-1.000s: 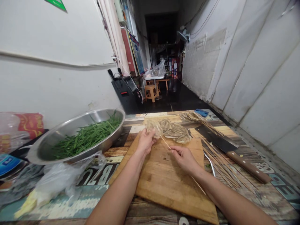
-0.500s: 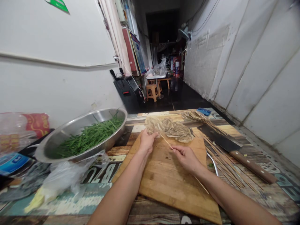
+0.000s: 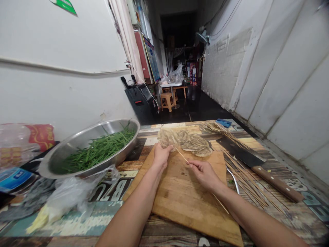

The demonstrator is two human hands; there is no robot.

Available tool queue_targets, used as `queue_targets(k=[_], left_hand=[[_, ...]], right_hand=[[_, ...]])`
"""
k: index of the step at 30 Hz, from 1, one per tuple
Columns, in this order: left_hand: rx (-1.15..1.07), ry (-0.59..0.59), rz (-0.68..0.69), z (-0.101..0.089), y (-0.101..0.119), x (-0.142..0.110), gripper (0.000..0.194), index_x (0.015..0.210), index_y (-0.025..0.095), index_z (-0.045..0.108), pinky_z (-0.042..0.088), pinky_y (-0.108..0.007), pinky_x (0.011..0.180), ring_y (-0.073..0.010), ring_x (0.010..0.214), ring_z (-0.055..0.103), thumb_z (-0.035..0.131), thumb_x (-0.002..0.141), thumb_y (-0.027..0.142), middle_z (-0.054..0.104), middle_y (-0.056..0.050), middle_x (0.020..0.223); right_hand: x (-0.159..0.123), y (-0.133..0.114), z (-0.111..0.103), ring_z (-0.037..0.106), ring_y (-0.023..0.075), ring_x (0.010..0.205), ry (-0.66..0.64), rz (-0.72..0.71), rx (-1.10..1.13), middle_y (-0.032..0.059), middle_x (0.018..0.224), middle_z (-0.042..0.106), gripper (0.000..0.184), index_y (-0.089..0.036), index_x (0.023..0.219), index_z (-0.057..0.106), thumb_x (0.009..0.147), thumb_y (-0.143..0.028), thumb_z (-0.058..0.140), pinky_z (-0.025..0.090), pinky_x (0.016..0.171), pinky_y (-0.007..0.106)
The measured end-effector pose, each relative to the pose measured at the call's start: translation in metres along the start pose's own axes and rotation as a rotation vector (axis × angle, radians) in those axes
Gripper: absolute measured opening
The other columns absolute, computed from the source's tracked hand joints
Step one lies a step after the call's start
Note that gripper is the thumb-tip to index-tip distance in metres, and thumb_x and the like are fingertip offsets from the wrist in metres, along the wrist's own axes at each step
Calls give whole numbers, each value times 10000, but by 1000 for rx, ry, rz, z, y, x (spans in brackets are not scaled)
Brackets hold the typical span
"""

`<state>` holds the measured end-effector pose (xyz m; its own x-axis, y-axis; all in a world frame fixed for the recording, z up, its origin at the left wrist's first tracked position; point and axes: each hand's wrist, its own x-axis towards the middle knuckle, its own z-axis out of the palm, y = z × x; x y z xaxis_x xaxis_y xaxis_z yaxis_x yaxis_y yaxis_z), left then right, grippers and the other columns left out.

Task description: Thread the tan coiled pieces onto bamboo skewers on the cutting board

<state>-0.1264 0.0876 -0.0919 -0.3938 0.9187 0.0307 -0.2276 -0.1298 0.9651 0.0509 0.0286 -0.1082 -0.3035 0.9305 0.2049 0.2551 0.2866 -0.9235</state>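
Observation:
Over the far part of a wooden cutting board [image 3: 189,202], my left hand [image 3: 161,155] is closed on a thin, wrinkled, beige sheet-like food piece [image 3: 167,136]. A bamboo skewer [image 3: 182,155] is pinched in my right hand [image 3: 205,172]. Its far tip reaches the food beside my left thumb; whether it pierces the piece I cannot tell. The skewer's near end shows below my right wrist. More wrinkled beige pieces [image 3: 197,144] lie in a pile at the board's far edge, just right of my left hand.
Loose bamboo skewers [image 3: 246,181] and a cleaver [image 3: 240,152] lie right of the board. Skewered pieces [image 3: 213,127] rest behind them near a blue object [image 3: 223,122]. On the left stand a metal basin [image 3: 51,169] of cut green stalks [image 3: 102,147] and a plastic bag [image 3: 69,195].
The food piece at my left hand has shifted very slightly to the left. Both hands and the skewer hold almost the same position.

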Motion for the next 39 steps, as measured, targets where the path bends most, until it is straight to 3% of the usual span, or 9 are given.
queue_targets(k=[16, 29, 39], left_hand=[[42, -14, 90, 2, 3, -4, 401, 917, 150, 576, 460, -286, 785, -149, 781, 622, 695, 535, 150, 672, -46, 894], [345, 53, 343, -2, -3, -7, 344, 904, 199, 630, 436, -262, 752, -174, 783, 600, 722, 575, 159, 663, -37, 848], [552, 86, 393, 7, 11, -25, 281, 907, 200, 598, 437, -280, 731, -188, 762, 590, 679, 637, 199, 647, -42, 823]], right_hand=[[-1, 0, 0, 651, 248, 892, -4, 14, -34, 42, 990, 705, 333, -193, 1012, 705, 818, -272, 446, 507, 794, 380], [-4, -8, 2, 634, 208, 738, 22, -7, -97, 19, 662, 670, 312, -178, 826, 714, 819, -230, 406, 477, 727, 300], [-7, -11, 3, 639, 194, 760, 47, -25, -65, 36, 778, 708, 322, -163, 916, 717, 828, -215, 411, 475, 735, 274]])
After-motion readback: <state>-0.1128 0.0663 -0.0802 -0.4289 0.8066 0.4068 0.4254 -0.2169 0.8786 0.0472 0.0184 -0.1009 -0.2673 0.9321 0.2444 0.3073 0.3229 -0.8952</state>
